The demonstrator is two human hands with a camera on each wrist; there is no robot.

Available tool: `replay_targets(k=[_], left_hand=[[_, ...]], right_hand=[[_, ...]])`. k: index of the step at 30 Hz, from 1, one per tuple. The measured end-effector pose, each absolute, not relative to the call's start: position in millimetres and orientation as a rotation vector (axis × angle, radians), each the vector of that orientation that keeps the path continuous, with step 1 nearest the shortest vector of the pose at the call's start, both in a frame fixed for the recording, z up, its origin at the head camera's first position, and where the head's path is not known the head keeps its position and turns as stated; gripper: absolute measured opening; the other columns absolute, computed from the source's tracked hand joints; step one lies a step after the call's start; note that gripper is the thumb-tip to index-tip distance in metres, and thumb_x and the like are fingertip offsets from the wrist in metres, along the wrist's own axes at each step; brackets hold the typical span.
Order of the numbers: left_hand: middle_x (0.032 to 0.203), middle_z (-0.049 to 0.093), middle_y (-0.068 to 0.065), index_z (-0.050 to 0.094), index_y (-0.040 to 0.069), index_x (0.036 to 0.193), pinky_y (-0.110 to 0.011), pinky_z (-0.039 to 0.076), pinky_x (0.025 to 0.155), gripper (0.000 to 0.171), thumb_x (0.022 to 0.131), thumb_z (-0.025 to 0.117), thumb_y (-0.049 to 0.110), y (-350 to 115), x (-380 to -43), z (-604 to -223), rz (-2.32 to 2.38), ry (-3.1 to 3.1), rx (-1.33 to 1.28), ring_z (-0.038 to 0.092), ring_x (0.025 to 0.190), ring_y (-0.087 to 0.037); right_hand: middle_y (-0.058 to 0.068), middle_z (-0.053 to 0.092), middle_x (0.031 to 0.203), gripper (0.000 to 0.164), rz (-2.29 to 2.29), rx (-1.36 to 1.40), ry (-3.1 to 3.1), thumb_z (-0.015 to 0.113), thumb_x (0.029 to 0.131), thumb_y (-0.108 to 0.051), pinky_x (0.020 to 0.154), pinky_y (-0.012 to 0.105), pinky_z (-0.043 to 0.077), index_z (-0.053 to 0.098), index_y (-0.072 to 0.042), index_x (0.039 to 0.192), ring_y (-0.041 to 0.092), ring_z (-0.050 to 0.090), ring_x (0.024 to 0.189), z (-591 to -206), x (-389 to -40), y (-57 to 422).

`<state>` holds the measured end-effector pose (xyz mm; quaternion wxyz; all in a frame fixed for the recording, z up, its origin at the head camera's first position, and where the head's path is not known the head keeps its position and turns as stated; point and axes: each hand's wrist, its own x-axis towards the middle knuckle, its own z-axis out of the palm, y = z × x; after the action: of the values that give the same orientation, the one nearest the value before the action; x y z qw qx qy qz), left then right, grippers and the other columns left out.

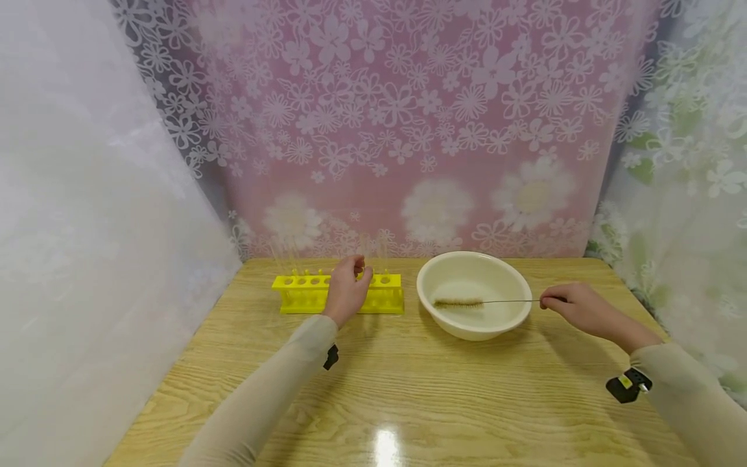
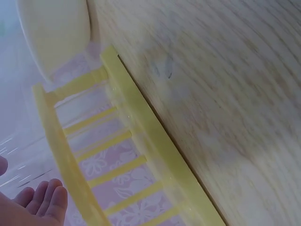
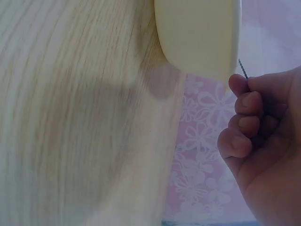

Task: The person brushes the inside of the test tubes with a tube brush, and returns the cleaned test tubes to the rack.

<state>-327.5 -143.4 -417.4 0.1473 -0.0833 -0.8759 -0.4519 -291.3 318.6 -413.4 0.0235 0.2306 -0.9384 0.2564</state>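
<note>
A yellow test tube rack (image 1: 382, 309) stands on the table, with clear test tubes (image 1: 382, 253) rising from both its ends. My left hand (image 1: 348, 288) is over the middle of the rack, beside a tube. In the left wrist view its fingertips (image 2: 57, 202) are apart from the thumb, and no tube shows clearly between them. By its thin twisted wire, a test tube brush (image 1: 459, 303) is gripped in my right hand (image 1: 583, 310). The bristles lie over the inside of a cream basin (image 1: 474, 334). In the right wrist view the wire (image 3: 243, 69) emerges between thumb and finger.
The wooden table (image 1: 408, 389) runs back to a pink flowered curtain (image 1: 379, 130). Pale sheets hang at the left and right sides. The basin stands to the right of the rack, with a narrow gap between them.
</note>
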Motion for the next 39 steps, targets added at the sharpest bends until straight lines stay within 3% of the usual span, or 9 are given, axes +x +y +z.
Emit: replay_targets(k=[4, 7, 10, 16, 23, 30, 34, 39], left_hand=[[0.129, 0.060, -0.013, 0.054, 0.006, 0.139, -0.043, 0.051, 0.099, 0.045, 0.104, 0.055, 0.034, -142, -328, -417, -1.318, -2.523, -0.232, 0.060, 0.117, -0.029], [0.128, 0.060, -0.013, 0.055, 0.006, 0.138, -0.042, 0.052, 0.098, 0.044, 0.105, 0.054, 0.033, -141, -329, -418, -1.300, -2.527, -0.233, 0.060, 0.114, -0.025], [0.124, 0.062, -0.009, 0.056, 0.006, 0.137, -0.041, 0.053, 0.095, 0.042, 0.105, 0.054, 0.032, -139, -330, -418, -1.281, -2.526, -0.233, 0.061, 0.110, -0.023], [0.121, 0.063, -0.007, 0.058, 0.006, 0.136, -0.041, 0.053, 0.094, 0.040, 0.106, 0.052, 0.031, -137, -331, -419, -1.269, -2.529, -0.229, 0.062, 0.108, -0.022], [0.121, 0.063, -0.010, 0.060, 0.005, 0.132, -0.043, 0.053, 0.094, 0.038, 0.107, 0.049, 0.031, -136, -333, -419, -1.266, -2.531, -0.257, 0.062, 0.106, -0.023], [0.104, 0.064, -0.007, 0.062, 0.009, 0.121, -0.039, 0.054, 0.081, 0.032, 0.109, 0.046, 0.034, -137, -334, -416, -1.332, -2.471, -0.260, 0.060, 0.087, -0.020], [0.108, 0.064, -0.005, 0.060, 0.011, 0.123, -0.039, 0.054, 0.084, 0.036, 0.109, 0.044, 0.040, -138, -335, -409, -1.345, -2.445, -0.270, 0.060, 0.092, -0.020], [0.119, 0.064, -0.006, 0.056, 0.010, 0.132, -0.042, 0.053, 0.094, 0.042, 0.109, 0.042, 0.042, -138, -333, -397, -1.362, -2.398, -0.295, 0.062, 0.106, -0.021]], right_hand=[[0.013, 0.073, 0.108, 0.025, 0.872, 0.644, -2.927, 0.052, 0.106, -0.014, 0.070, 0.031, 0.052, 0.072, -0.001, 0.112, 0.021, 0.067, 0.094, -415, -291, 319], [0.016, 0.072, 0.111, 0.029, 0.944, 0.586, -2.946, 0.050, 0.107, -0.017, 0.068, 0.031, 0.050, 0.071, 0.000, 0.115, 0.015, 0.062, 0.090, -416, -291, 319], [0.014, 0.069, 0.105, 0.032, 1.014, 0.550, -2.958, 0.047, 0.109, -0.020, 0.062, 0.030, 0.044, 0.069, 0.001, 0.117, 0.008, 0.052, 0.079, -417, -291, 321], [0.007, 0.050, 0.079, 0.038, 1.163, 0.485, -2.972, 0.043, 0.110, -0.025, 0.055, 0.031, 0.038, 0.065, 0.004, 0.121, 0.013, 0.040, 0.062, -420, -290, 327], [0.003, 0.045, 0.072, 0.043, 1.246, 0.417, -2.967, 0.042, 0.110, -0.030, 0.054, 0.032, 0.037, 0.062, 0.006, 0.126, 0.013, 0.037, 0.056, -413, -287, 330], [0.003, 0.048, 0.074, 0.046, 1.290, 0.380, -2.955, 0.042, 0.110, -0.030, 0.055, 0.032, 0.038, 0.059, 0.009, 0.129, 0.012, 0.037, 0.057, -405, -285, 332], [0.002, 0.045, 0.073, 0.046, 1.295, 0.369, -2.954, 0.041, 0.111, -0.030, 0.055, 0.033, 0.038, 0.059, 0.008, 0.129, 0.012, 0.035, 0.056, -404, -286, 336], [0.002, 0.056, 0.087, 0.045, 1.271, 0.364, -2.938, 0.040, 0.111, -0.029, 0.056, 0.033, 0.039, 0.060, 0.006, 0.129, 0.014, 0.038, 0.056, -403, -286, 341]])
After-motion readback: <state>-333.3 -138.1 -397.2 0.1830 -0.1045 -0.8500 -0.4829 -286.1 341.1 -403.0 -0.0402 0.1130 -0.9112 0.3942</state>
